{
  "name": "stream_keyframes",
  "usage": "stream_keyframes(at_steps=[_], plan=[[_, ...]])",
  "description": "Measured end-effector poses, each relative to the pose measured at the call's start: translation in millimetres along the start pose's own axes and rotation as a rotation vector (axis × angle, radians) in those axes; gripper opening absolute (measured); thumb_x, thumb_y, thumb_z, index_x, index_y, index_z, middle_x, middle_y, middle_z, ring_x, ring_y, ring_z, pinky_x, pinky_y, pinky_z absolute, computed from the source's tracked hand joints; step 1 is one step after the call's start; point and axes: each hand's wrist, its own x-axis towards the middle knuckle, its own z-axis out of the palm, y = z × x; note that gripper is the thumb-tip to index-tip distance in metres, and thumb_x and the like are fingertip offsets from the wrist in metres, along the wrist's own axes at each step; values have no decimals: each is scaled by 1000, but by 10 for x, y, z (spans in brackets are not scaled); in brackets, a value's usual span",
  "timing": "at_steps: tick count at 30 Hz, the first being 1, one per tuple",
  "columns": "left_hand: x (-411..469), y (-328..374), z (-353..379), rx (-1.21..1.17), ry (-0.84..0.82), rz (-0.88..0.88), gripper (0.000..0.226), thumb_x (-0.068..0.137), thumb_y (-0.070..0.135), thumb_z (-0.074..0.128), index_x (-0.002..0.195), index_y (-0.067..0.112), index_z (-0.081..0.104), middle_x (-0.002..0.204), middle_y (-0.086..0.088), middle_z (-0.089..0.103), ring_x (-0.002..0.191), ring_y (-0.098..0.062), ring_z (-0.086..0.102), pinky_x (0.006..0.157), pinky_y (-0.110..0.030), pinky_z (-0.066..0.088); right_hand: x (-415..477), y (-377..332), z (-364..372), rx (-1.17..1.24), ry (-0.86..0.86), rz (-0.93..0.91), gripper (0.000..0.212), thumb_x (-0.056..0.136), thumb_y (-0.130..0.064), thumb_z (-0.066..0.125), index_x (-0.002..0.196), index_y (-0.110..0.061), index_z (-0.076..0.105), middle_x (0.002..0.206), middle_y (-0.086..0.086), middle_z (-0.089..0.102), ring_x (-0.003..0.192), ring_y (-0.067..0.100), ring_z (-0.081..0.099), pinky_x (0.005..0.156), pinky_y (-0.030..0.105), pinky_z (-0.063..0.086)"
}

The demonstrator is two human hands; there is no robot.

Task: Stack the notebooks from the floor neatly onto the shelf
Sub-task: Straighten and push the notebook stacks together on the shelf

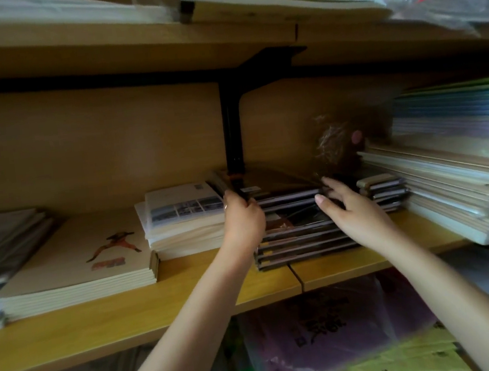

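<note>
A stack of dark plastic-wrapped notebooks (297,240) sits on the wooden shelf (130,316) near the black upright bracket. The top dark notebook (273,181) lies on the stack, slightly askew. My left hand (242,219) grips the stack's upper left corner, fingers curled over the top notebook's edge. My right hand (350,206) rests against the stack's right side, fingers spread and lightly bent on the upper notebooks.
Left of the stack lie a white pile (184,220) and a beige pile with an orange figure (92,259). A small dark pile (384,191) and tall wrapped stacks (458,177) stand right. The black bracket (231,125) rises behind. Wrapped packs (332,338) fill the shelf below.
</note>
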Motion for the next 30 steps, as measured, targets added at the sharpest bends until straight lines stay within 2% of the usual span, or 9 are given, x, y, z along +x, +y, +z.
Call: stream_keyframes(at_steps=[4, 7, 10, 14, 17, 20, 23, 25, 30], plan=[[-10, 36, -7, 17, -16, -16, 54, 99, 8, 33, 149, 11, 13, 153, -11, 24, 139, -30, 28, 113, -42, 28, -32, 11, 4, -56, 2, -79, 50, 96, -52, 31, 144, -47, 21, 141, -7, 47, 124, 20, 50, 84, 31, 48], [-78, 74, -98, 20, -49, -11, 50, 100, 13, 35, 148, 11, 19, 151, -9, 30, 137, -26, 31, 110, -34, 30, -41, -11, 6, -173, 3, -44, 46, 98, -48, 30, 143, -43, 28, 141, -3, 47, 131, 23, 41, 104, 48, 38], [-235, 106, -330, 117, -63, 68, 46, 99, 27, 42, 142, 12, 33, 139, -5, 46, 127, -22, 44, 92, -25, 35, -151, -112, 100, -330, 306, -135, 41, 97, -37, 40, 136, -26, 47, 142, 3, 45, 135, 26, 34, 110, 51, 27], [-314, 37, -899, 305, 49, 206, 40, 93, 28, 54, 130, 14, 50, 121, 2, 57, 115, -15, 52, 94, -28, 41, -485, -441, 263, -242, 582, -510, 22, 87, -10, 50, 104, -10, 64, 108, 6, 58, 103, 22, 52, 88, 32, 40], [-212, -46, -1342, 356, 184, 15, 54, 91, 33, 53, 139, 14, 38, 136, -5, 49, 121, -26, 48, 100, -39, 42, -684, -768, 389, -172, 392, -777, 23, 84, -3, 44, 88, -7, 67, 90, 3, 61, 87, 16, 56, 73, 23, 47], [-128, -76, -1520, 300, 148, -218, 49, 93, 36, 51, 132, 9, 42, 106, -8, 58, 92, -25, 55, 82, -35, 44, -786, -1070, 610, -179, 170, -837, 24, 84, -3, 48, 98, -12, 66, 102, 0, 60, 99, 12, 54, 83, 17, 46], [1, -90, -1512, -170, -30, -268, 26, 97, 22, 46, 116, 5, 51, 87, -8, 57, 76, -20, 55, 67, -30, 47, -799, -1318, 839, -212, -67, -737, 46, 90, -17, 56, 134, -22, 45, 142, -3, 35, 134, 9, 30, 109, 17, 21], [108, -110, -1470, -296, -5, -277, 14, 98, 20, 43, 99, 8, 51, 86, -9, 56, 76, -20, 55, 67, -29, 47, -775, -1412, 958, -117, -227, -588, 61, 92, -30, 55, 145, -28, 25, 152, -12, 13, 137, 7, 23, 105, 17, 21], [250, -145, -1448, -310, 24, -285, 19, 99, 22, 38, 90, 9, 49, 88, -12, 56, 80, -23, 56, 75, -34, 48, -659, -1422, 1122, -25, -318, -348, 66, 92, -41, 54, 146, -26, 19, 151, -8, 19, 130, 12, 38, 94, 18, 32]])
